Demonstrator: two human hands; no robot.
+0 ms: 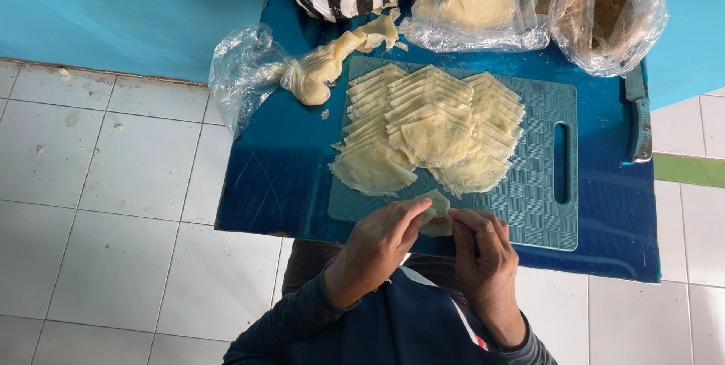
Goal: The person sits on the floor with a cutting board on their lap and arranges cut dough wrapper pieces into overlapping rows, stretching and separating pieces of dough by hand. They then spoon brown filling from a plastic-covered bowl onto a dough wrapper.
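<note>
Thin dough piece (pixel 436 212) pinched between left hand (pixel 375 248) and right hand (pixel 484 253) fingertips; looks soft, floppy, easily torn, best held at edges.

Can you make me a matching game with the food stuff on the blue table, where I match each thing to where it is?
Things:
1. small wrapper piece
2. stack of cut wrappers
3. bag of brown crumbs
4. lump of dough scraps

Places:
A. spilling out of a clear bag, left of the cutting board
B. held by the left hand and right hand
C. spread over the cutting board
D. top right corner of the table

Pairs: 1-B, 2-C, 3-D, 4-A
</note>
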